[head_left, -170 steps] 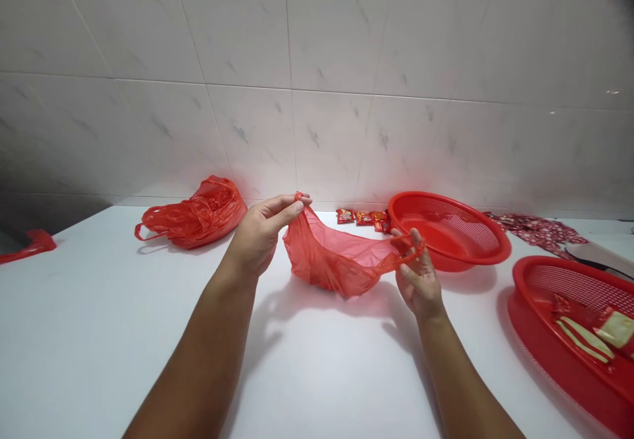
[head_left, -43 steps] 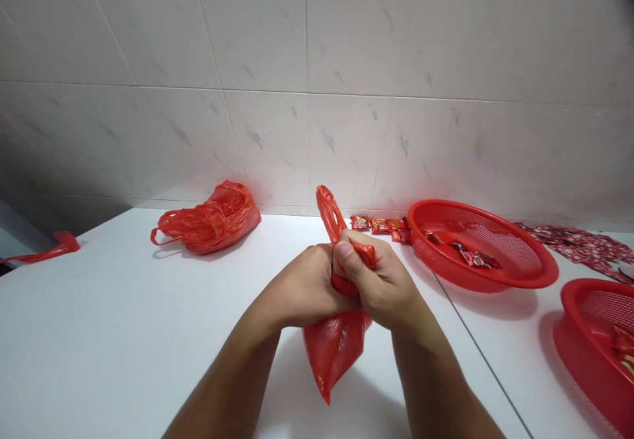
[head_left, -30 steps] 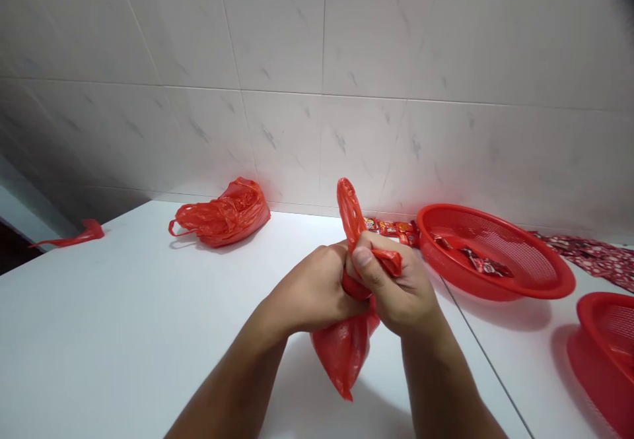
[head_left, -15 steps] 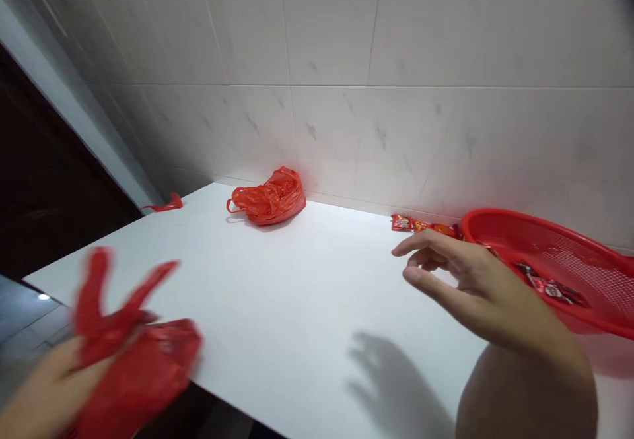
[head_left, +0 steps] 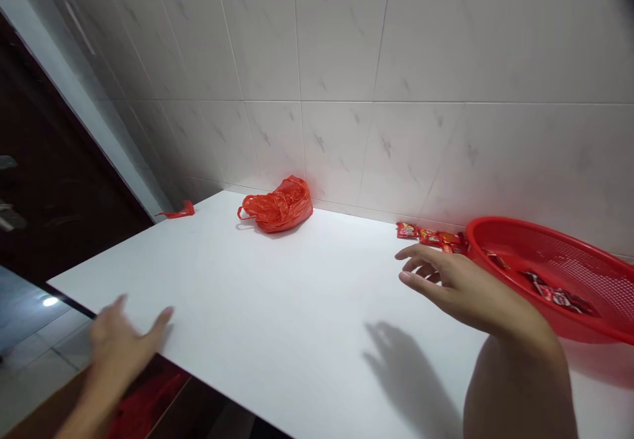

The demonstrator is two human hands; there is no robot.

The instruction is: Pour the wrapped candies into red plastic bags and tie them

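Your L hand (head_left: 123,340) is blurred but spread wide nr red plastic (head_left: 148,403) below the surface (head_left: 277,294), & your R hand (head_left: 453,287), bent & half-spread, hangs nr red pkts (head_left: 428,236) at the back.

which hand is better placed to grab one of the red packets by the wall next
Right, most likely: the right hand hovers open close to the red packets beside the red basket, while the left hand, blurred, is far off to the left.
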